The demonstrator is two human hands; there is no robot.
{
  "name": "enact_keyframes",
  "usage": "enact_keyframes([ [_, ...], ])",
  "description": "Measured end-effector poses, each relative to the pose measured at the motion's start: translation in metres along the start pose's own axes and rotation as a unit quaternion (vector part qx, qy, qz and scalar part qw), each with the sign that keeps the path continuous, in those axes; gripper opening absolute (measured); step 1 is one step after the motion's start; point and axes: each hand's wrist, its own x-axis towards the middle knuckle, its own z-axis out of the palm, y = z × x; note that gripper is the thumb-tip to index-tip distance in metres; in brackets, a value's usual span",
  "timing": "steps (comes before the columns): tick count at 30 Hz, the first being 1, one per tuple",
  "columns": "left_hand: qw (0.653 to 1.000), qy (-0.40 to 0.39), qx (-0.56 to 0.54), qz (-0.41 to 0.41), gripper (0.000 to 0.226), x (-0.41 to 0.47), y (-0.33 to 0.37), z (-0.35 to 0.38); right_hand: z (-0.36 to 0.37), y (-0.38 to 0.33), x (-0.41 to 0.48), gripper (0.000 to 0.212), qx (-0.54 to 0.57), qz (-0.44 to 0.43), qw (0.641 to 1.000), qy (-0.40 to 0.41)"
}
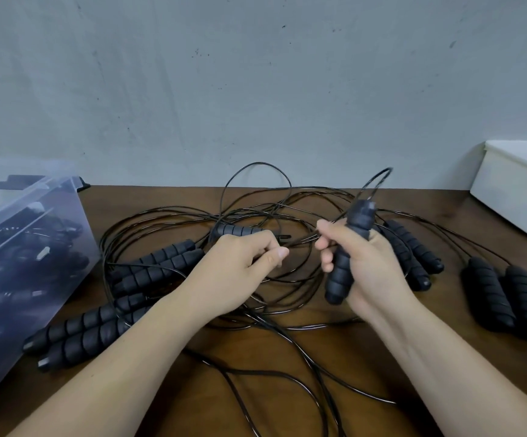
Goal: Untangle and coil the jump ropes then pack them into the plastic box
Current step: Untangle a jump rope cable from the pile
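Note:
A tangle of thin black jump-rope cords (256, 212) lies across the middle of the brown table (287, 373). My right hand (369, 266) is shut on one black foam handle (341, 272), held nearly upright with its cord looping up behind it. My left hand (240, 269) pinches a cord between thumb and fingers, just left of the right hand. Pairs of foam handles lie at the left (79, 332), behind my left wrist (161, 266), behind my right hand (416, 247) and at the right (504, 301). The clear plastic box (19, 247) at the left holds coiled black ropes.
A white bin (514, 190) with something pink inside stands at the back right of the table. A grey wall runs along the table's far edge. Loose cords trail toward the near edge between my forearms.

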Motion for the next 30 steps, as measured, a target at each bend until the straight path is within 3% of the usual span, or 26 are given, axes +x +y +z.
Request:
enact_keyframes([
  [5, 1.0, 0.016, 0.01, -0.006, 0.027, 0.001, -0.004, -0.007, -0.011, -0.009, 0.008, 0.027, 0.008, -0.039, 0.998, 0.04],
  [7, 1.0, 0.019, 0.017, 0.005, 0.025, 0.001, -0.004, -0.006, -0.006, -0.004, 0.006, 0.016, 0.017, -0.022, 1.0, 0.015],
  [9, 0.999, 0.019, 0.02, 0.025, 0.023, 0.0, -0.002, -0.003, 0.001, 0.005, 0.002, 0.018, 0.028, 0.007, 0.999, -0.03],
  [13, 0.997, 0.012, 0.038, 0.071, 0.019, -0.002, 0.004, 0.004, 0.01, 0.019, -0.009, 0.016, -0.05, 0.032, 0.993, -0.104],
  [18, 0.996, -0.008, 0.049, 0.071, 0.019, 0.0, -0.001, 0.0, 0.008, 0.016, -0.008, 0.016, -0.08, 0.005, 0.993, -0.087],
  [25, 0.996, 0.03, 0.073, 0.034, 0.026, 0.005, -0.012, -0.012, -0.014, -0.015, 0.007, 0.013, 0.045, -0.041, 0.998, -0.005],
  [30, 0.997, 0.046, 0.055, 0.04, 0.031, 0.006, -0.014, -0.012, -0.01, -0.009, 0.006, 0.02, 0.057, -0.028, 0.998, -0.014],
])
